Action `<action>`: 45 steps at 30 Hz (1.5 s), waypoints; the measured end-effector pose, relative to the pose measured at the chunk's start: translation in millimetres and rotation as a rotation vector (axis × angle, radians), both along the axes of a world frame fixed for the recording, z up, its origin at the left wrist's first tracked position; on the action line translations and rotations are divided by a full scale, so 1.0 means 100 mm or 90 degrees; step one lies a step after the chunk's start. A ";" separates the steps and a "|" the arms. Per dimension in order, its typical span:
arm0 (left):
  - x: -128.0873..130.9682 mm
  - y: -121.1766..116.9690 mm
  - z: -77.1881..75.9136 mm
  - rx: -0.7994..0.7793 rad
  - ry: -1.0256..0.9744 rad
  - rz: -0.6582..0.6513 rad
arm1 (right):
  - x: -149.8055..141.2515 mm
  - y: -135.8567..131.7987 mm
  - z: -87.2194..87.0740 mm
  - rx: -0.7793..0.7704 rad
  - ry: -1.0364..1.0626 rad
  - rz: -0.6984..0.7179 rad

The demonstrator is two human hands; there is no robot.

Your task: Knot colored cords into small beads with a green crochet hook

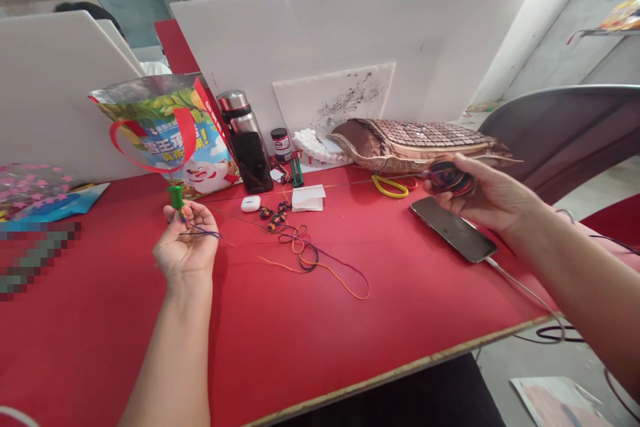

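Note:
My left hand (187,239), palm up, is closed on a small green spool-shaped tool (175,196) with dark blue thread trailing from it over the fingers. Held above the right part of the table is a ball of multicoloured yarn (451,176), gripped in my right hand (493,195). A strand runs from the ball across toward my left hand. On the red tabletop between the hands lie loose loops of orange and purple yarn (305,250). A knotted multicoloured cord (277,217) rests just behind them.
Along the back stand a colourful bag (170,137), a steel flask (239,113), a black phone (253,161) and a small jar (281,145). An earbud case (251,203), folded white paper (308,198), yellow-handled scissors (391,187) and a charging phone (454,229) lie nearer. A beaded cushion (425,140) sits behind.

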State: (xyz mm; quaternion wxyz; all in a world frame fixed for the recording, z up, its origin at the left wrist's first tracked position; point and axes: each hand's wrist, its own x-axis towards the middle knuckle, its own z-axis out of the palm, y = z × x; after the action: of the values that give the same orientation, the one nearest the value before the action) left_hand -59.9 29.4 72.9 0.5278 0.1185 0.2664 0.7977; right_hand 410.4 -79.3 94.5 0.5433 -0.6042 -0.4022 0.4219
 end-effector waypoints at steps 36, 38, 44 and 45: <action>0.88 -0.56 -0.12 -0.039 0.081 -0.485 | -0.85 0.37 0.07 -0.295 0.407 0.212; 0.86 -0.54 -0.08 -0.056 0.058 -0.425 | -0.73 0.32 0.03 -0.261 0.417 0.198; 0.84 -0.48 0.03 -0.109 0.004 -0.309 | -0.61 0.20 -0.01 -0.202 0.425 0.099; 0.83 -0.47 0.05 -0.116 -0.007 -0.286 | -0.59 0.19 -0.01 -0.195 0.433 0.076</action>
State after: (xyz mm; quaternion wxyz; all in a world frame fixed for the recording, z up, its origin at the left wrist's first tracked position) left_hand 22.9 -17.3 78.0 0.7019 0.1222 0.3017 0.6336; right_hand 351.1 -59.9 93.6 0.5235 -0.4798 -0.1654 0.6844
